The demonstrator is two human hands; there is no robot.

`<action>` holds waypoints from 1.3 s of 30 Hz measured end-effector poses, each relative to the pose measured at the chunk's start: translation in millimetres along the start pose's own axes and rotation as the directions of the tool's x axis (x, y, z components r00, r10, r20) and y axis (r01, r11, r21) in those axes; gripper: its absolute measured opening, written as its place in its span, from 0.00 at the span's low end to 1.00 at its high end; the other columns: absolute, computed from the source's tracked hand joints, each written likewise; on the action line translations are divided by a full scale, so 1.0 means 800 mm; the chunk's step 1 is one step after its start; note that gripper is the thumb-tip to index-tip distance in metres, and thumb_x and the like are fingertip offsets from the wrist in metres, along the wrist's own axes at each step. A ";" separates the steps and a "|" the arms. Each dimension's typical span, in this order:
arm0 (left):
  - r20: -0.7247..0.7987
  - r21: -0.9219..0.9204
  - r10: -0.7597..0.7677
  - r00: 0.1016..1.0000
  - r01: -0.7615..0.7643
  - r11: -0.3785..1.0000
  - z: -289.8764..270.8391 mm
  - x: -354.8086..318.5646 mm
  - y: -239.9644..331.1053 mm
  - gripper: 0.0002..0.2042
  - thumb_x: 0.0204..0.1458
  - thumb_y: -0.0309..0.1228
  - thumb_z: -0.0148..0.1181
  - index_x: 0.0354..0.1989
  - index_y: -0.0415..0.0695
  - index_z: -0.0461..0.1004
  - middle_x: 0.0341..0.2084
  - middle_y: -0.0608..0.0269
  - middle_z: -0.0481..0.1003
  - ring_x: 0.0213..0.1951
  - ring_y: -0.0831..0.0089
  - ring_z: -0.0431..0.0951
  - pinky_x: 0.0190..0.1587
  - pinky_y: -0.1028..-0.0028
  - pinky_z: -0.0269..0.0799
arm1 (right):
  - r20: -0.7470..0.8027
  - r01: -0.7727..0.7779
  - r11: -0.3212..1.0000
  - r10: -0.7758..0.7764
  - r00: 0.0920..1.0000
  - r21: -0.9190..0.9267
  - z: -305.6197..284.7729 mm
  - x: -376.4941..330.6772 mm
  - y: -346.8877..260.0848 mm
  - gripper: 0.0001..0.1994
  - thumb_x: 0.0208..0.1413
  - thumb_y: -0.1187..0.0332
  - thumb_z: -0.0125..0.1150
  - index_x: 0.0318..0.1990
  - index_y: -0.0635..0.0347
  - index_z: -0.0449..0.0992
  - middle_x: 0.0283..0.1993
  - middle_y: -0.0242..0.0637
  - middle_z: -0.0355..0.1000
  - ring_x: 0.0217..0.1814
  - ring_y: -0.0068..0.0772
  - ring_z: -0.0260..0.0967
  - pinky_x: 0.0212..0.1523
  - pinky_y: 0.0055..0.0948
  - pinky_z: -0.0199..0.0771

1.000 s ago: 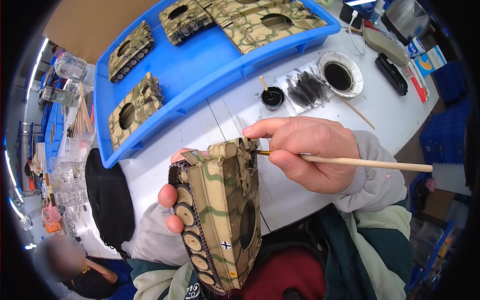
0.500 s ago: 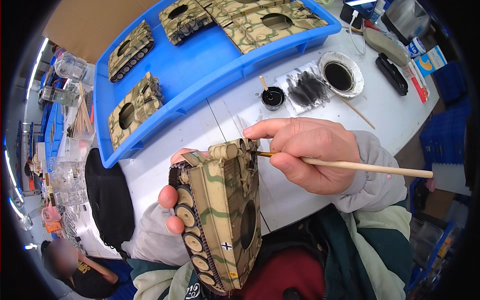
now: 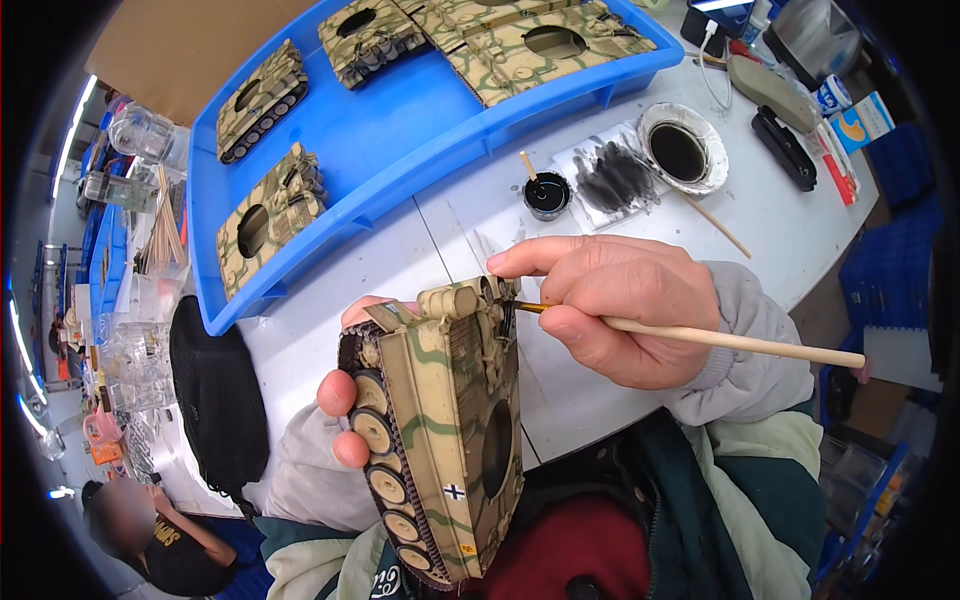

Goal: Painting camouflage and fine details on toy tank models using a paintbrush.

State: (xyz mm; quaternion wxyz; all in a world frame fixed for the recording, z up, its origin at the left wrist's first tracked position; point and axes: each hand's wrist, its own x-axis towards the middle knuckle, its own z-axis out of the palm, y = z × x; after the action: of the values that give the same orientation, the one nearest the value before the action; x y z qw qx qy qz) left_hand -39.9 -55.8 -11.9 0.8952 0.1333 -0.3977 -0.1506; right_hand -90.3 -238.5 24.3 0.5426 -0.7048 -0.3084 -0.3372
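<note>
- Far left of the frame: clear plastic containers (image 3: 130,130) and a bundle of wooden sticks (image 3: 165,225), set back from the work.
- Upper left to upper centre: a blue tray (image 3: 400,130) with camouflaged tank hulls (image 3: 265,205) lying apart, probably so wet paint is not touched.
- Lower centre: the left hand (image 3: 345,400) wraps under a camouflaged model tank hull (image 3: 445,430), fingers curled at its wheels, tipping one end up toward the brush.
- Centre right: the right hand (image 3: 620,305) pinches a wooden-handled brush (image 3: 720,340), its tip on the hull's upper end.
- Upper right: a small pot of black paint (image 3: 547,192), a smeared paper (image 3: 612,178) and a white dish of dark wash (image 3: 680,148), within reach.
- Far right: a small white-and-blue box (image 3: 862,118) with an orange mark.
</note>
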 end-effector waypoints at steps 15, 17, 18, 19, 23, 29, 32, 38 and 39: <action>-0.031 -0.110 -0.062 0.998 0.058 0.992 -0.021 -0.017 0.003 0.25 0.50 0.44 0.57 0.57 0.55 0.62 0.55 0.46 0.56 0.54 0.54 0.62 0.55 0.55 0.62 | -0.017 0.006 1.000 -0.007 1.000 -0.020 0.001 0.002 -0.001 0.07 0.50 0.85 0.52 0.36 0.69 0.65 0.22 0.42 0.67 0.23 0.34 0.67 0.41 0.53 0.75; -0.029 -0.108 -0.063 0.998 0.059 0.992 -0.021 -0.016 0.003 0.25 0.51 0.44 0.56 0.57 0.55 0.62 0.55 0.46 0.56 0.54 0.54 0.62 0.55 0.55 0.62 | -0.015 -0.001 1.000 0.001 1.000 -0.013 0.001 0.001 -0.001 0.07 0.50 0.85 0.52 0.36 0.69 0.65 0.23 0.42 0.67 0.23 0.34 0.67 0.41 0.53 0.75; -0.026 -0.103 -0.062 0.998 0.059 0.993 -0.021 -0.016 0.003 0.25 0.51 0.44 0.56 0.57 0.55 0.62 0.55 0.46 0.56 0.55 0.54 0.62 0.55 0.55 0.62 | -0.015 -0.001 1.000 0.001 1.000 -0.013 0.001 0.001 -0.001 0.07 0.50 0.85 0.52 0.36 0.69 0.65 0.23 0.42 0.67 0.23 0.34 0.67 0.41 0.53 0.75; -0.024 -0.103 -0.061 0.998 0.058 0.993 -0.020 -0.017 0.004 0.25 0.51 0.44 0.56 0.57 0.55 0.63 0.55 0.46 0.56 0.55 0.54 0.62 0.55 0.55 0.62 | -0.016 -0.001 1.000 0.001 1.000 -0.014 0.001 0.001 -0.001 0.07 0.50 0.84 0.52 0.36 0.69 0.65 0.23 0.42 0.67 0.23 0.34 0.67 0.41 0.53 0.75; -0.014 -0.100 -0.058 0.998 0.056 0.993 -0.021 -0.015 0.004 0.24 0.51 0.44 0.56 0.57 0.56 0.63 0.56 0.46 0.55 0.55 0.54 0.62 0.55 0.55 0.62 | -0.005 -0.007 1.000 0.007 1.000 -0.020 0.000 0.001 -0.002 0.07 0.50 0.84 0.52 0.37 0.69 0.64 0.23 0.42 0.67 0.23 0.33 0.67 0.41 0.53 0.75; 0.004 -0.096 -0.056 0.998 0.057 0.994 -0.026 -0.016 0.005 0.24 0.51 0.44 0.56 0.57 0.57 0.63 0.56 0.46 0.55 0.55 0.53 0.62 0.55 0.54 0.62 | -0.013 -0.007 1.000 0.007 1.000 -0.017 0.001 0.001 -0.002 0.07 0.50 0.85 0.51 0.37 0.69 0.64 0.22 0.41 0.66 0.22 0.32 0.66 0.41 0.54 0.74; 0.020 -0.092 -0.049 0.999 0.051 0.994 -0.028 -0.016 0.006 0.24 0.51 0.44 0.55 0.57 0.57 0.63 0.56 0.46 0.55 0.55 0.53 0.61 0.55 0.54 0.62 | -0.006 -0.002 1.000 0.002 1.000 -0.001 0.001 0.001 -0.001 0.07 0.50 0.85 0.50 0.37 0.69 0.64 0.22 0.41 0.66 0.22 0.32 0.66 0.42 0.54 0.74; 0.019 -0.004 0.070 0.997 -0.070 0.998 0.004 0.009 -0.005 0.23 0.53 0.44 0.52 0.58 0.59 0.62 0.58 0.46 0.53 0.56 0.51 0.60 0.56 0.53 0.61 | -0.007 -0.005 1.000 0.005 1.000 0.009 0.000 0.001 -0.001 0.08 0.50 0.86 0.49 0.37 0.69 0.64 0.22 0.40 0.66 0.22 0.31 0.65 0.43 0.55 0.73; 0.020 -0.005 0.071 0.997 -0.071 0.997 0.001 0.006 -0.007 0.23 0.53 0.44 0.52 0.58 0.59 0.62 0.58 0.46 0.53 0.56 0.51 0.60 0.56 0.53 0.61 | -0.007 -0.005 1.000 0.005 1.000 0.008 0.003 0.001 -0.002 0.08 0.50 0.86 0.49 0.37 0.69 0.64 0.22 0.40 0.66 0.22 0.31 0.65 0.43 0.55 0.73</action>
State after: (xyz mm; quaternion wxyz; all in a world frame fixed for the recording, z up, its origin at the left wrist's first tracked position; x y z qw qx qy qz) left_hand -38.7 -62.8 -10.3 0.8963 0.1157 -0.4107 -0.1208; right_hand -90.7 -235.6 25.0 0.5473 -0.7023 -0.3061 -0.3370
